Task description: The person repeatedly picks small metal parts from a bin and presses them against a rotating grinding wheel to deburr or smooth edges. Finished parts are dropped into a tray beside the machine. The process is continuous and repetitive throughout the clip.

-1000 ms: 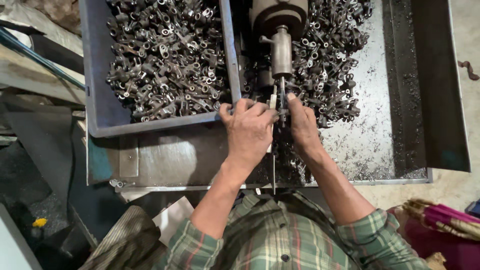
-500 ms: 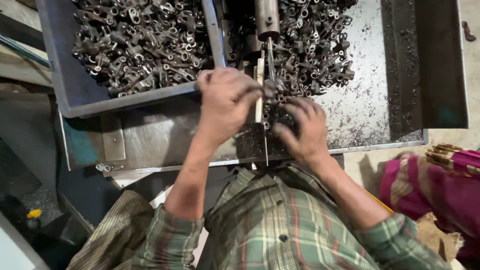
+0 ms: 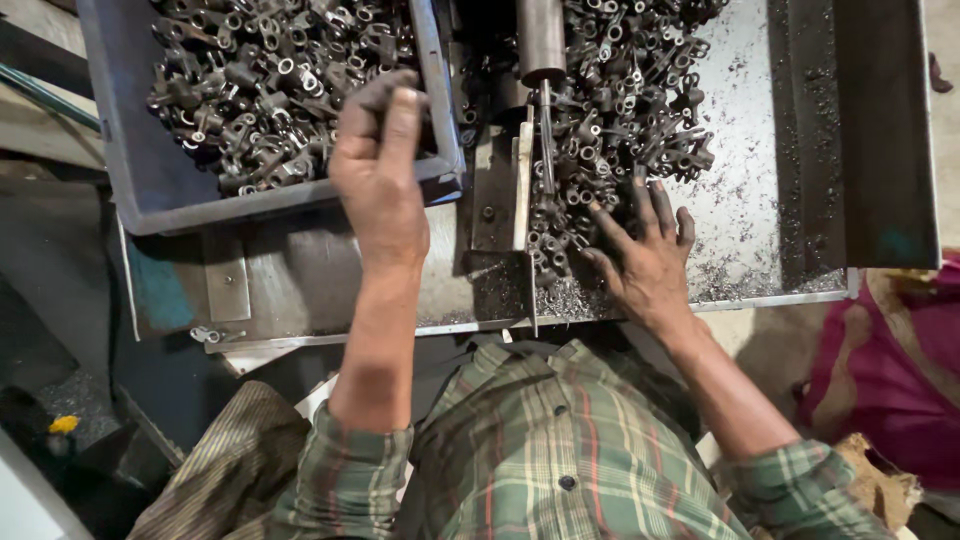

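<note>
The steel worktop (image 3: 770, 200) was seen strewn with swarf. The grey bin (image 3: 130, 170) on its left was heaped with small metal fittings (image 3: 260, 90), and a loose pile (image 3: 620, 110) was spread to the right of the drill spindle (image 3: 540, 40).

A feeding step was judged to be in hand: one fitting from the pile must be pinched and set under the spindle.

The left hand (image 3: 385, 170) was curled over the bin rim; whether its grip held a piece could not be told. The right hand (image 3: 645, 255) was laid splayed on the pile's edge, holding nothing.
</note>
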`<action>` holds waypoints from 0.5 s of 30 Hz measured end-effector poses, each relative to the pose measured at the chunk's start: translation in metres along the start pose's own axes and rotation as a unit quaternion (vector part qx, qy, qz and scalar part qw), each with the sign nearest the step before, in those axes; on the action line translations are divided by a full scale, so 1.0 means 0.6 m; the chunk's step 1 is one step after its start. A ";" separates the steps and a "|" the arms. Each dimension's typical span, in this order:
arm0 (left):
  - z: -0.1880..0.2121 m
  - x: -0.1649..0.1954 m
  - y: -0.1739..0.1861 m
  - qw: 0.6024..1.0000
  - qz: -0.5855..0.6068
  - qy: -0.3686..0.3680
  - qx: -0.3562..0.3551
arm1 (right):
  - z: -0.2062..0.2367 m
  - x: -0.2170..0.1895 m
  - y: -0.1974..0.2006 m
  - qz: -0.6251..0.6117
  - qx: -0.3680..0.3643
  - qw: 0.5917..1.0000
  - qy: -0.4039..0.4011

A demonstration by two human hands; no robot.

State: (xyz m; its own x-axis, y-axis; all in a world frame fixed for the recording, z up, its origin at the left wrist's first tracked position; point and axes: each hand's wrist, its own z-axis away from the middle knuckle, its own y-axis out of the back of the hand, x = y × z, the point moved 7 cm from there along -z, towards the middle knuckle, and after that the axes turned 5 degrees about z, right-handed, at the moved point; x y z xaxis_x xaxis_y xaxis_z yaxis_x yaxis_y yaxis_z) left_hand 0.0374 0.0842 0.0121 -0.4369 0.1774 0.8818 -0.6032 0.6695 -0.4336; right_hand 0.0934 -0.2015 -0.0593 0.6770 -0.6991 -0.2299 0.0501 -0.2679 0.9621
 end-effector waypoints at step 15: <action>0.043 0.056 -0.087 0.870 -0.391 -0.210 -0.217 | 0.019 -0.066 0.007 -0.057 0.090 0.993 0.042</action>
State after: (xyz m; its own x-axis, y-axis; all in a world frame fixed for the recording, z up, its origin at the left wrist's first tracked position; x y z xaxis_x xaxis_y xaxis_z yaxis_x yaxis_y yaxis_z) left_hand 0.0373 0.0367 0.0596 -0.2674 -0.6718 0.6907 -0.5561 0.6930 0.4588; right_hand 0.0585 -0.1825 -0.0478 0.7341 -0.6015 -0.3151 0.0026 -0.4615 0.8871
